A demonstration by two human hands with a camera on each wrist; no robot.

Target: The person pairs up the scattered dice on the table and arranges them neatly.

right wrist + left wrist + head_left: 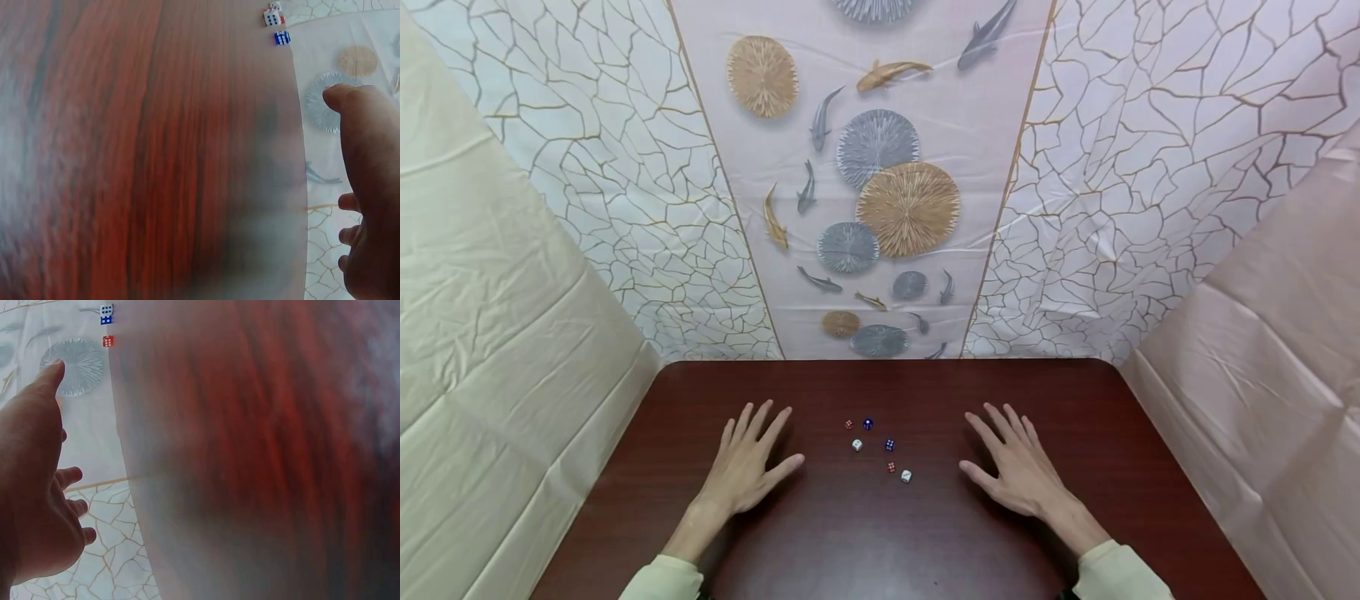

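Between my hands, a loose group of dice lies on the dark red-brown table [820, 542]. At the back are a red die [849, 425] and a blue die [868, 424], with a white die [857, 445] just in front. Nearer me lie a second blue die [890, 445], a second red die [891, 467] and a second white die [906, 477]. My left hand [745, 467] is left of the dice, fingers spread and holding nothing. On the other side, my right hand [1015, 467] is likewise spread, apart from every die.
A patterned cloth backdrop [880, 283] with fish and round motifs rises behind the table's far edge. Plain pale cloth hangs at the left [512, 350] and at the right [1247, 367], along the table's sides.
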